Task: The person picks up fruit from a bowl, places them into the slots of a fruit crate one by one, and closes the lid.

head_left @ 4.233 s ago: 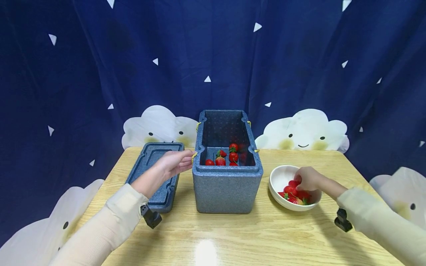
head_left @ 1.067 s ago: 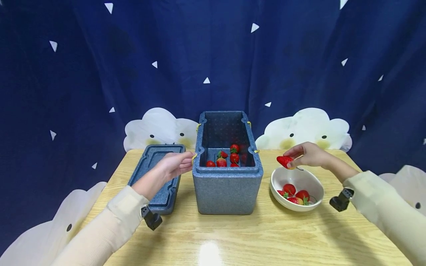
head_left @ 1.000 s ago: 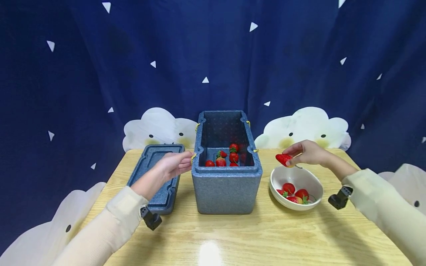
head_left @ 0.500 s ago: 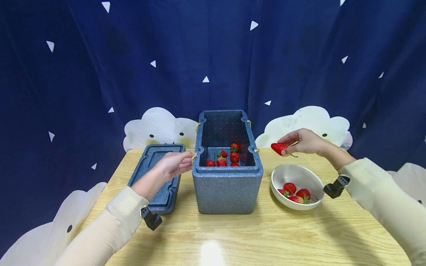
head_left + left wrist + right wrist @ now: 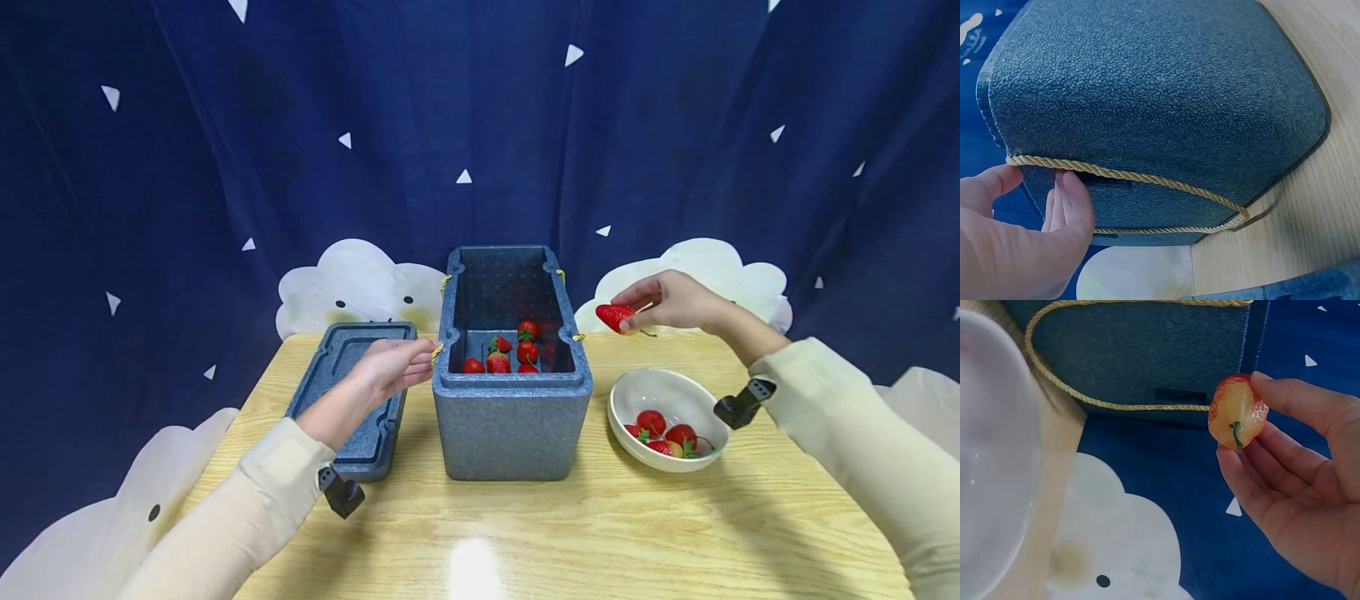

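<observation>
A blue-grey foam box [image 5: 513, 433] with yellow cord handles stands uncovered mid-table, several strawberries [image 5: 498, 363] on its floor. My left hand [image 5: 386, 371] touches the box's left side near the rim, by the cord [image 5: 1166, 181], its fingers fairly straight. Above and behind the white bowl [image 5: 626, 437], my right hand [image 5: 675, 300] pinches a strawberry [image 5: 613, 317] between thumb and fingertips. In the right wrist view, that strawberry's pale stem end [image 5: 1235, 412] and green stalk face the camera. More strawberries [image 5: 666, 435] lie in the bowl.
The box's lid [image 5: 352, 400] lies on the table left of the box, partly under my left forearm. A dark blue curtain [image 5: 480, 125] with white clouds hangs behind the wooden table [image 5: 480, 533]. The bowl stands right of the box.
My right hand reached into the bowl, lifted a strawberry out and has carried it up and left towards the box. My left hand has stayed at the box's side.
</observation>
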The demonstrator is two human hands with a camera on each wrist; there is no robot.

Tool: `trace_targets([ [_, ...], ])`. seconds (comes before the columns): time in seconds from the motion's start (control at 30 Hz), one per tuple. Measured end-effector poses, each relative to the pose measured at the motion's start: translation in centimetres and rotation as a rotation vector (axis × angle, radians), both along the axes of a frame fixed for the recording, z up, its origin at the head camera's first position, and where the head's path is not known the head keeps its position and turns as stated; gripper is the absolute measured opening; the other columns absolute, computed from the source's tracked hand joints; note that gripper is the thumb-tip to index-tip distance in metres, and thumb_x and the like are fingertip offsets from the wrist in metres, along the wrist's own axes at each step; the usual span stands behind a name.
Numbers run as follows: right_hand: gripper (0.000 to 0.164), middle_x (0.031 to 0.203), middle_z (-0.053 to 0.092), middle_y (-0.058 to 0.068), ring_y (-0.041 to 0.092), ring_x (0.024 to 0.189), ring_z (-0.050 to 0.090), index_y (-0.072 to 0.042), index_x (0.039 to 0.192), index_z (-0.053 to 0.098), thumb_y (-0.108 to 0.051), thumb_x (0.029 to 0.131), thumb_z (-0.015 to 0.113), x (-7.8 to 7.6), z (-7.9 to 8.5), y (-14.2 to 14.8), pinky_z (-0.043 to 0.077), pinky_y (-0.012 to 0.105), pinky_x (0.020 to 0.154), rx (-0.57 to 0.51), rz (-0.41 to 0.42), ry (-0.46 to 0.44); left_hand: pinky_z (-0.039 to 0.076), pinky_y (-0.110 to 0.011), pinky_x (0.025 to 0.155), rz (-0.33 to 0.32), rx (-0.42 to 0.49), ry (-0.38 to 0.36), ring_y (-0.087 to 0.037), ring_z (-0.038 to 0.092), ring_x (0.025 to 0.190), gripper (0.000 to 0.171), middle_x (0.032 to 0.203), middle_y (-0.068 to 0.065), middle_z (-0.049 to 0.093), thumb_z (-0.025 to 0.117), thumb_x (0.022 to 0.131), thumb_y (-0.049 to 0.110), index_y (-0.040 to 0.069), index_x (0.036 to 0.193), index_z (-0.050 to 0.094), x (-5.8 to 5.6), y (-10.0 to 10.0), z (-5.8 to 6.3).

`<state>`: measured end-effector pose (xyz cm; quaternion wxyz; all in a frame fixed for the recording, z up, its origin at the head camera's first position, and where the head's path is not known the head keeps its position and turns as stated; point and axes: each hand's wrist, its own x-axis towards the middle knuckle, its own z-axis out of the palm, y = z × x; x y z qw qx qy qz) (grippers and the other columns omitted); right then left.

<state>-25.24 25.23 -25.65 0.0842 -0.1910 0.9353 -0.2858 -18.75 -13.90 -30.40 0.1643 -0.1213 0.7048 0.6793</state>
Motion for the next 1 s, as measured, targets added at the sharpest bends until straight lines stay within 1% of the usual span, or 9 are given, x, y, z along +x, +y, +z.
trace_targets([
  [0.1,0.046,0.112,0.070,0.019,0.024,0.098,0.066,-0.001,0.121,0.064,-0.021,0.081,0.077,-0.1,0.4,-0.4,0.056,0.024,0.079,-0.005,0.001,0.011,0.048,-0.034,0.107,-0.004,-0.001,0.006,-0.011,0.063,0.100,0.050,0.138,-0.019,0.051,0.052,0.097,0.019,-0.004,0.140,0.041,0.0,0.0,0.0],
  [0.17,0.046,0.113,0.070,0.019,0.026,0.099,0.067,-0.001,0.121,0.064,-0.021,0.081,0.077,-0.2,0.6,-0.6,0.059,0.030,0.084,-0.010,0.008,0.019,0.049,-0.034,0.106,-0.004,-0.003,0.009,-0.010,0.063,0.097,0.050,0.138,-0.019,0.052,0.053,0.097,0.019,-0.005,0.140,0.041,0.0,0.0,0.1],
  [0.27,0.045,0.113,0.070,0.018,0.026,0.099,0.066,-0.002,0.121,0.065,-0.021,0.082,0.077,-0.3,1.0,-1.0,0.059,0.036,0.087,-0.009,0.008,0.033,0.050,-0.032,0.104,-0.002,-0.009,0.009,-0.009,0.064,0.095,0.051,0.138,-0.019,0.052,0.053,0.097,0.019,-0.004,0.140,0.040,0.0,0.0,0.1],
  [0.33,0.043,0.112,0.070,0.017,0.025,0.098,0.067,-0.003,0.120,0.065,-0.021,0.082,0.077,-0.4,1.3,-1.3,0.059,0.037,0.087,-0.011,0.009,0.037,0.051,-0.032,0.104,0.002,-0.011,0.007,-0.009,0.064,0.095,0.051,0.138,-0.019,0.052,0.053,0.097,0.019,-0.004,0.140,0.040,0.1,0.0,0.1],
  [0.5,0.041,0.108,0.072,0.015,0.022,0.096,0.066,-0.005,0.119,0.066,-0.020,0.082,0.077,-0.4,1.9,-2.3,0.056,0.028,0.082,-0.025,0.009,0.032,0.050,-0.033,0.105,0.016,-0.001,0.000,-0.008,0.064,0.091,0.052,0.137,-0.019,0.053,0.053,0.096,0.019,-0.004,0.141,0.039,0.0,0.1,0.1],
  [0.57,0.042,0.108,0.072,0.015,0.022,0.095,0.066,-0.004,0.119,0.066,-0.021,0.082,0.077,-0.5,2.2,-2.7,0.056,0.027,0.081,-0.036,0.014,0.030,0.049,-0.033,0.106,0.021,0.002,-0.005,-0.008,0.064,0.090,0.052,0.136,-0.018,0.053,0.053,0.096,0.019,-0.004,0.141,0.039,0.0,0.1,0.0],
  [0.67,0.044,0.109,0.071,0.017,0.023,0.095,0.066,-0.004,0.119,0.066,-0.022,0.081,0.078,-0.6,2.6,-3.2,0.058,0.029,0.082,-0.047,0.021,0.034,0.049,-0.034,0.107,0.029,0.007,-0.013,-0.009,0.063,0.093,0.052,0.135,-0.018,0.053,0.053,0.096,0.019,-0.004,0.141,0.040,0.0,0.1,-0.1],
  [0.83,0.043,0.111,0.071,0.016,0.024,0.097,0.067,-0.006,0.119,0.067,-0.022,0.081,0.078,-0.8,3.4,-4.0,0.060,0.031,0.083,-0.051,0.014,0.044,0.048,-0.035,0.108,0.036,0.019,-0.018,-0.016,0.062,0.107,0.053,0.139,-0.019,0.051,0.053,0.097,0.019,-0.003,0.142,0.038,-0.1,0.0,-0.2],
  [1.0,0.041,0.111,0.071,0.015,0.022,0.096,0.068,-0.007,0.120,0.066,-0.019,0.082,0.077,-1.3,4.0,-4.7,0.058,0.038,0.089,-0.046,0.002,0.041,0.047,-0.034,0.108,0.029,0.025,-0.021,-0.019,0.059,0.117,0.053,0.141,-0.019,0.050,0.053,0.096,0.019,-0.003,0.142,0.038,-0.2,0.0,-0.2],
])
